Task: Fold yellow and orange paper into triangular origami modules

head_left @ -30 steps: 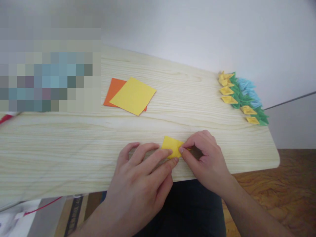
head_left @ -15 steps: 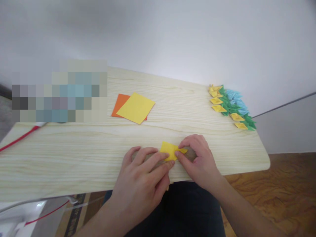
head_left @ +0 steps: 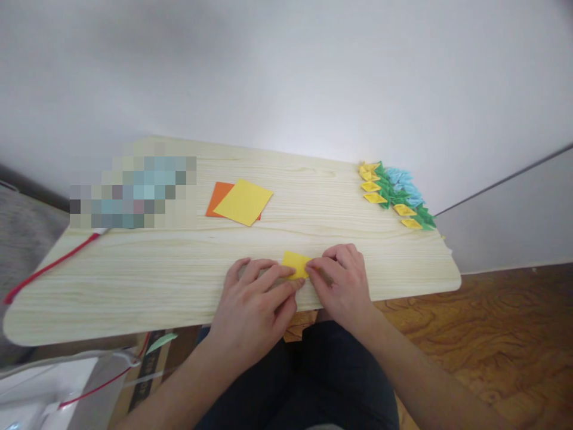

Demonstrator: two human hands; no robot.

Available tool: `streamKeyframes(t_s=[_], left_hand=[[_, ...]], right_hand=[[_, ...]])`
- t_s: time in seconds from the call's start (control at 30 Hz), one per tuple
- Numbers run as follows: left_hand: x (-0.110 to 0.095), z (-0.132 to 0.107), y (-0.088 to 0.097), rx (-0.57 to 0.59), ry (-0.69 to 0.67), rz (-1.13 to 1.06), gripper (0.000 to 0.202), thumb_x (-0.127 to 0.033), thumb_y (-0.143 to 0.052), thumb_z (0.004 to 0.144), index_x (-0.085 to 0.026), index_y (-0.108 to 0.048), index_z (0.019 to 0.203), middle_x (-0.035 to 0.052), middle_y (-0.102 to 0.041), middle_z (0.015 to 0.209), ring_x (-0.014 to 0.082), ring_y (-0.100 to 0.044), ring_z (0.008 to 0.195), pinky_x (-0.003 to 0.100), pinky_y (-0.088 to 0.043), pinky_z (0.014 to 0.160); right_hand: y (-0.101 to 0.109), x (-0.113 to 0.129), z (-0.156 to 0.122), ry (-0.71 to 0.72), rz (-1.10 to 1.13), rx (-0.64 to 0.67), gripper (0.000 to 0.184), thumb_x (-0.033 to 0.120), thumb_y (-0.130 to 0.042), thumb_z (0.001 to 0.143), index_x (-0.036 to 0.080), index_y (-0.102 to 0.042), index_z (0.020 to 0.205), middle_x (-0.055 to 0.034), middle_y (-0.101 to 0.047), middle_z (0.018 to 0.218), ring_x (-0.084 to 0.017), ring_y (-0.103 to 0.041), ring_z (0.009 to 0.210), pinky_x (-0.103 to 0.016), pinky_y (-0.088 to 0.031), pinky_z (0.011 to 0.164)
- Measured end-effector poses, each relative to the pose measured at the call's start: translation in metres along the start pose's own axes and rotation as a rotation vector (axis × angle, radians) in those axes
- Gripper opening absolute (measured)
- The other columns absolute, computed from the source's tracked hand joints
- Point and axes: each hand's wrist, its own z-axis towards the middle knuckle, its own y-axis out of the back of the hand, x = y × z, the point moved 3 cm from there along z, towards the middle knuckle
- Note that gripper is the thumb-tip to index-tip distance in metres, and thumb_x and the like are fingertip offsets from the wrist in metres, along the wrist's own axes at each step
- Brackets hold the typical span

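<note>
A small folded yellow paper (head_left: 294,264) lies near the front edge of the light wooden table (head_left: 179,269). My left hand (head_left: 257,301) rests on the table with its fingers pressed onto the paper's left side. My right hand (head_left: 341,282) has its fingers curled and pinched on the paper's right side. Both hands hide part of the piece.
A yellow paper square (head_left: 244,201) lies over an orange one (head_left: 217,196) at the table's middle back. Several folded yellow, green and blue paper pieces (head_left: 396,194) sit in rows at the back right corner. A red cord (head_left: 49,267) crosses the left end. A blurred-out patch covers the back left.
The view has tilted up and pulled back, so the table looks smaller. Both hands have stayed on the small yellow paper, and the right fingers have closed in over its right side.
</note>
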Motion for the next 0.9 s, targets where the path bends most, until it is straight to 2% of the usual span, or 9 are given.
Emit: streamKeyframes(t_s=[0.27, 0.43, 0.67, 0.8, 0.9], left_hand=[[0.001, -0.005, -0.01, -0.014, -0.016, 0.024, 0.027, -0.021, -0.067, 0.093, -0.032, -0.08, 0.114, 0.0031, -0.077, 0.119, 0.0288, -0.063, 0.113, 0.052, -0.043, 0.101], [-0.004, -0.007, -0.012, -0.022, 0.013, 0.051, 0.025, -0.023, -0.068, 0.094, -0.033, -0.079, 0.114, 0.0014, -0.078, 0.119, 0.0296, -0.063, 0.113, 0.054, -0.042, 0.104], [-0.008, -0.011, -0.013, -0.058, 0.092, 0.061, 0.023, -0.025, -0.067, 0.095, -0.034, -0.079, 0.112, -0.0022, -0.078, 0.12, 0.0302, -0.064, 0.116, 0.059, -0.036, 0.111], [-0.009, -0.012, -0.014, -0.052, 0.097, 0.055, 0.025, -0.026, -0.066, 0.096, -0.037, -0.078, 0.114, -0.0038, -0.078, 0.121, 0.0302, -0.064, 0.117, 0.061, -0.034, 0.112], [-0.009, -0.013, -0.012, -0.046, 0.104, 0.047, 0.024, -0.025, -0.065, 0.096, -0.036, -0.078, 0.114, -0.0035, -0.078, 0.123, 0.0303, -0.064, 0.118, 0.061, -0.033, 0.113]], right_hand=[[-0.003, -0.004, -0.004, -0.041, -0.02, 0.015, 0.012, 0.028, -0.069, 0.098, 0.026, -0.08, 0.094, -0.0053, -0.067, 0.091, -0.025, -0.055, 0.096, -0.044, -0.042, 0.086], [-0.004, -0.005, -0.009, -0.05, 0.015, -0.024, 0.008, 0.03, -0.075, 0.094, 0.026, -0.08, 0.099, -0.0047, -0.069, 0.092, -0.025, -0.057, 0.096, -0.043, -0.045, 0.087], [-0.004, -0.008, -0.012, -0.066, 0.029, -0.016, 0.012, 0.033, -0.079, 0.092, 0.029, -0.081, 0.103, -0.0044, -0.068, 0.097, -0.026, -0.059, 0.098, -0.044, -0.047, 0.088], [-0.002, -0.01, -0.01, -0.121, 0.008, -0.015, 0.015, 0.038, -0.081, 0.09, 0.033, -0.081, 0.104, -0.0034, -0.068, 0.1, -0.026, -0.059, 0.099, -0.045, -0.046, 0.089], [0.0, -0.015, -0.008, -0.165, 0.03, -0.03, 0.015, 0.035, -0.081, 0.09, 0.034, -0.081, 0.104, -0.0028, -0.068, 0.098, -0.026, -0.06, 0.098, -0.044, -0.047, 0.089]])
